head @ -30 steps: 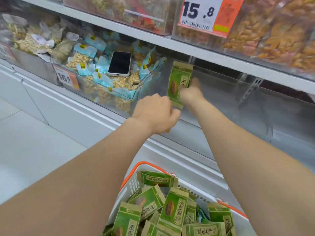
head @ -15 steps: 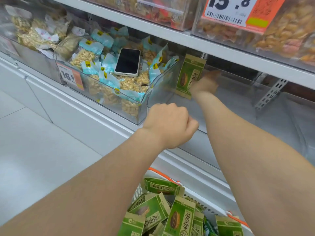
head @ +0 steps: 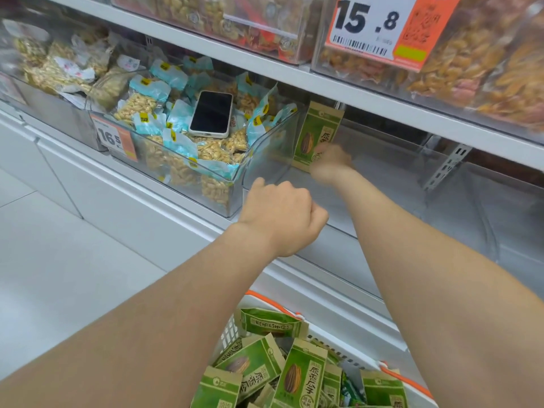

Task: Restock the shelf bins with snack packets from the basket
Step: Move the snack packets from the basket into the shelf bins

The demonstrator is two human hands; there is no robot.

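Note:
A green snack packet [head: 319,131] stands upright against the left wall of a clear shelf bin [head: 447,207]. My right hand [head: 331,161], blurred, reaches into that bin and holds the packet's lower edge. My left hand [head: 282,219] is curled into a fist at the bin's front rim and seems to grip it. Below, an orange-rimmed white basket [head: 407,378] holds several more green packets [head: 300,375]. Apart from that one packet, I see nothing in the bin.
The bin to the left holds blue-topped nut packets [head: 182,148] with a phone [head: 212,114] lying on top and a 16.5 price tag [head: 113,139] on its front. Upper shelf bins [head: 485,60] carry snacks and a 15.8 tag [head: 382,28]. White floor lies at left.
My right hand carried the green packet deeper into the clear bin, up against its left wall. My left hand stayed fisted at the front rim. The view rose, so less of the basket shows.

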